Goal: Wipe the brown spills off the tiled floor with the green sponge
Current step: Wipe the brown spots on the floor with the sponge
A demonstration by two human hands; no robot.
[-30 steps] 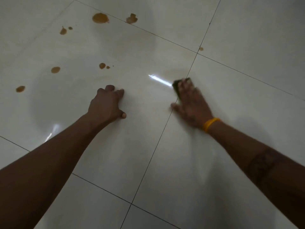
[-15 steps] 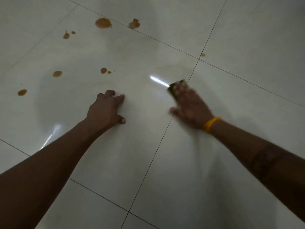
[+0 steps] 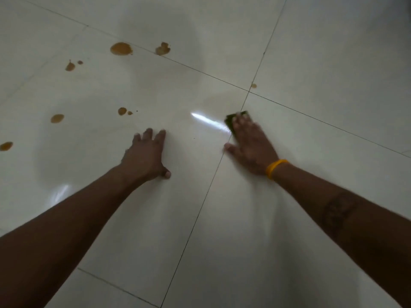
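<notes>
The dark green sponge lies flat on the glossy white tiled floor, just left of a grout line. My right hand, blurred and wearing a yellow wristband, presses down on it with straight fingers, so most of the sponge is hidden. My left hand rests palm down on the floor to the left, holding nothing. Several brown spills lie beyond it: a large one, another on the grout line, one nearest my left hand, and a tiny one beyond the sponge.
More brown spots sit at the far left, at the left frame edge and higher up. A bright light streak reflects off the tile just left of the sponge. Four tiles meet at a junction.
My right hand has slid the sponge a little along the floor toward the tile junction. The view has shifted, so the spills sit lower in frame. My left hand stays planted.
</notes>
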